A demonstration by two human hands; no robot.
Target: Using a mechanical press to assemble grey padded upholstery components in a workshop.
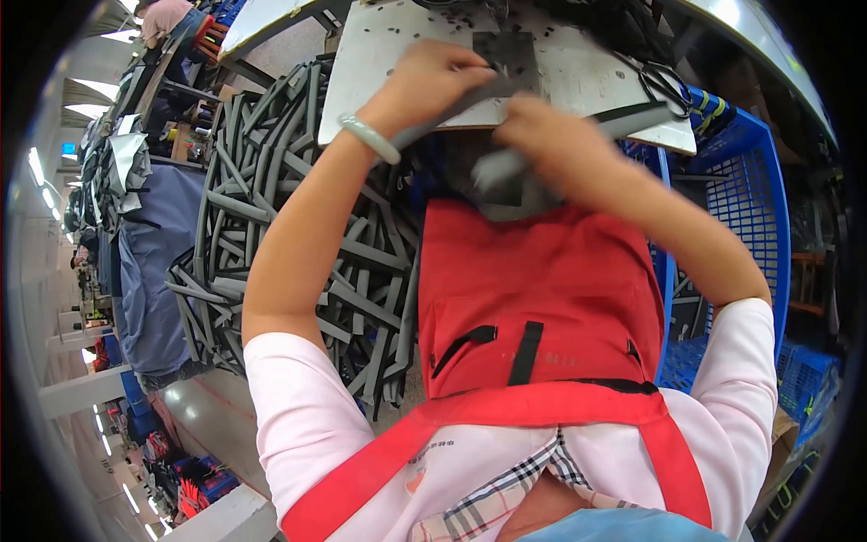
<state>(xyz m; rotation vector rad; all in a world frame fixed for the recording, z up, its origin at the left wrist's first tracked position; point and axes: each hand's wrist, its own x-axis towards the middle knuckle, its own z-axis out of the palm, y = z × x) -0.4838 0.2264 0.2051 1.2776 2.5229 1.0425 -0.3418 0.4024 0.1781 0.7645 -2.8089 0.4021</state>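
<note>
My left hand (pixel 435 83), a pale bangle (pixel 368 138) at its wrist, is closed on a grey fabric strip (pixel 424 125) above the white tabletop's front edge. Close by on the right is my right hand (pixel 553 135), smeared by motion with its fingers bent. A second grey strip (pixel 639 119) passes under this hand and seems to be gripped in it; its blurred near end (pixel 502 166) hangs over the red apron (pixel 542 280) on my lap. A dark metal plate (pixel 508 56) with a machine's needle area above it lies just beyond both hands.
Black-handled scissors (pixel 664 88) lie at the tabletop's (pixel 370 54) right side, with small dark scraps scattered about. To the left, a big heap of grey strips (pixel 361 257) rises beside my arm. A blue plastic crate (pixel 768 190) stands on the right. Another person (pixel 167 20) is far left.
</note>
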